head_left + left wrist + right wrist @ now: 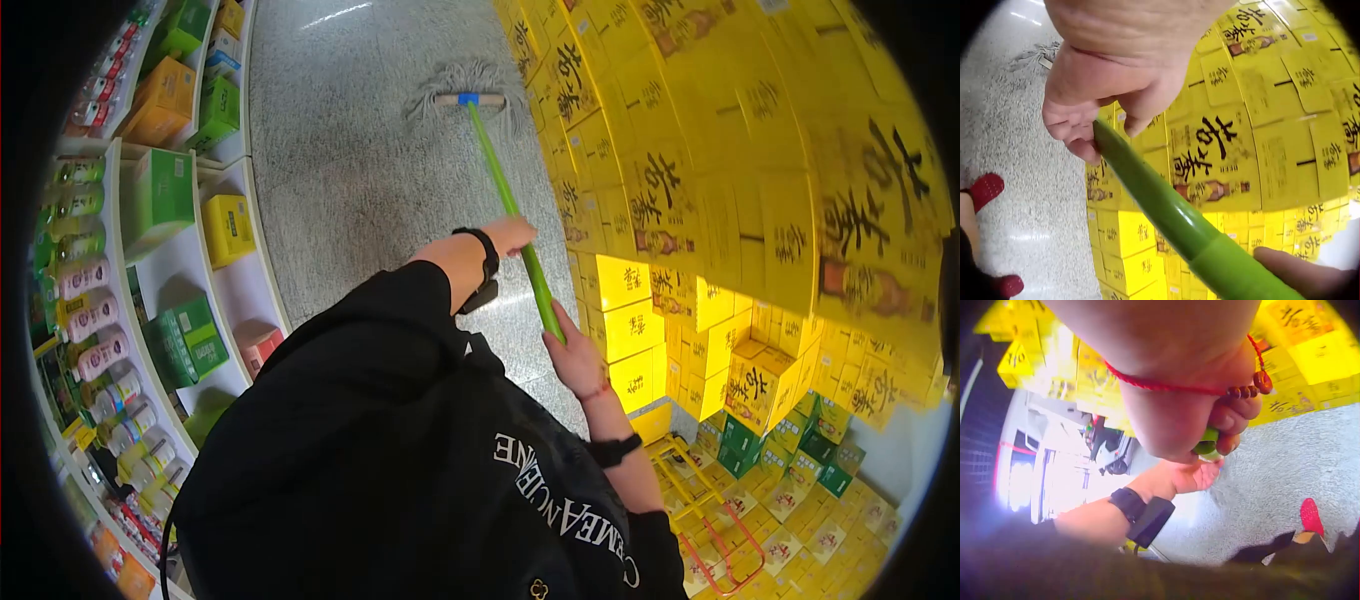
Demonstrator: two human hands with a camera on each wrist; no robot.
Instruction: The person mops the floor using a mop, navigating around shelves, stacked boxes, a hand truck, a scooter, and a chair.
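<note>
A person's right hand (578, 362) grasps the butt end of a green mop handle (500, 180) beside stacked yellow cartons (690, 180), while the left hand (512, 236) clasps it farther along. From that two-handed hold, the handle's long axis slants forward alongside the cartons to the mop head (468, 99), flat on the floor (350, 150) just beside them, nearer the left hand.

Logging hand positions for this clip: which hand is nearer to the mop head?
Left. The left hand grips the green handle partway along, closer to the mop head; the right hand grips it farther back, near its end.
</note>
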